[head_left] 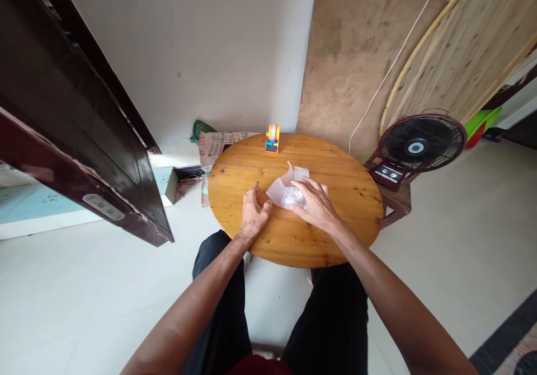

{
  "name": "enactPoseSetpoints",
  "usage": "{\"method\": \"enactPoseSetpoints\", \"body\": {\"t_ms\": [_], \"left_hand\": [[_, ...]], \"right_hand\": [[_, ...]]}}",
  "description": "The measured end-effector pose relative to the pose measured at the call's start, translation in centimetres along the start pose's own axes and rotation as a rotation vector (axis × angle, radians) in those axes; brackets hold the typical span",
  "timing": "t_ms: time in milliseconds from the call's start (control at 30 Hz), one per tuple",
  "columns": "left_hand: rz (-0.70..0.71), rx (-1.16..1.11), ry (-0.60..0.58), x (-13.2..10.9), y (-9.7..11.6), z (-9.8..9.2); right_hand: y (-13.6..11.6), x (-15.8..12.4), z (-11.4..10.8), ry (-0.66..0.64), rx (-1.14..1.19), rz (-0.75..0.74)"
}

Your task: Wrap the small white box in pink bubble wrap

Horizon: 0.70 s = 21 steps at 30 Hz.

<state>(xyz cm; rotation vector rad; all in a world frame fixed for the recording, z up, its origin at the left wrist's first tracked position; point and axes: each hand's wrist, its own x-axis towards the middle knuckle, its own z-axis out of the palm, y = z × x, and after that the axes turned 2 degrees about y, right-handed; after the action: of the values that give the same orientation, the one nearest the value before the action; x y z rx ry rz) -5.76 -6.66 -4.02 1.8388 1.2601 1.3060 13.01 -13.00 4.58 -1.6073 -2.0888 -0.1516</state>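
A crumpled sheet of clear bubble wrap (282, 192) lies near the middle of the round wooden table (335, 162), one corner sticking up. My right hand (315, 201) reaches over its right side, thumb and fingers curved around the wrap and gripping it. Whether something is inside the folds I cannot make out. Just left of the wrap, my left hand (254, 211) rests at the tabletop with thumb and fingers apart, holding nothing. At the table's far edge stands an orange and blue tape dispenser (272, 139).
A dark electric fan (416, 146) stands close to the table's right edge. Flattened cardboard (212, 145) leans by the wall at the far left of the table. A dark red door (84, 117) stands on the left, and a large round wooden board (453, 50) leans at the right.
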Motion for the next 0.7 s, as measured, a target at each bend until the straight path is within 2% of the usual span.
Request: {"method": "enactPoseSetpoints", "body": {"t_ms": [133, 333, 533, 700], "left_hand": [[-0.048, -0.099, 0.006, -0.1, -1.3, 0.2], [-0.099, -0.172, 0.001, 0.1, -0.8, -0.1], [-0.098, -0.186, 0.017, 0.0, -0.4, -0.3], [0.025, -0.143, 0.097, -0.4, 1.3, -1.4]], "right_hand": [[0.1, 0.1, 0.0, -0.025, -0.064, -0.018], [-3.0, -2.8, -1.7, -0.019, -0.074, -0.151], [-4.5, -4.6, -2.1, -0.185, -0.081, -0.187], [-4.4, -4.8, -1.6, -0.287, -0.066, -0.211]]}}
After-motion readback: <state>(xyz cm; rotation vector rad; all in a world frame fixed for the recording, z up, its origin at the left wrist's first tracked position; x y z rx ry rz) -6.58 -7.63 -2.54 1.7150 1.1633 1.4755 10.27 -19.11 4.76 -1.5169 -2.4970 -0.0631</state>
